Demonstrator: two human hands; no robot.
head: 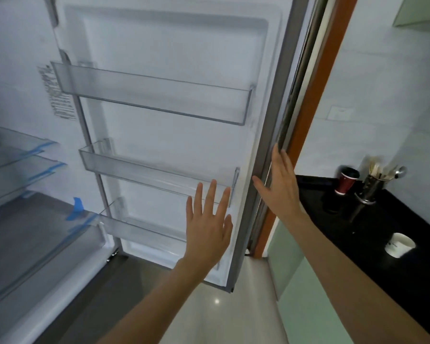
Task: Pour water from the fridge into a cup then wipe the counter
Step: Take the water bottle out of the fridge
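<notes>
The fridge door (174, 135) stands wide open ahead of me, its inner side white with three clear door bins that hold nothing. My left hand (209, 224) is flat and spread in front of the lower bins, holding nothing. My right hand (281, 187) lies open against the door's outer edge, fingers up along the grey seal. A white cup (399, 244) sits on the black counter (372, 227) at the right. No water bottle or jug is visible.
Glass shelves (18, 165) with blue tape are at the left inside the fridge. A dark red paper cup (345, 181) and a metal utensil holder (372, 184) stand at the counter's back. Pale green cabinet fronts (305, 294) run below the counter, above a light floor.
</notes>
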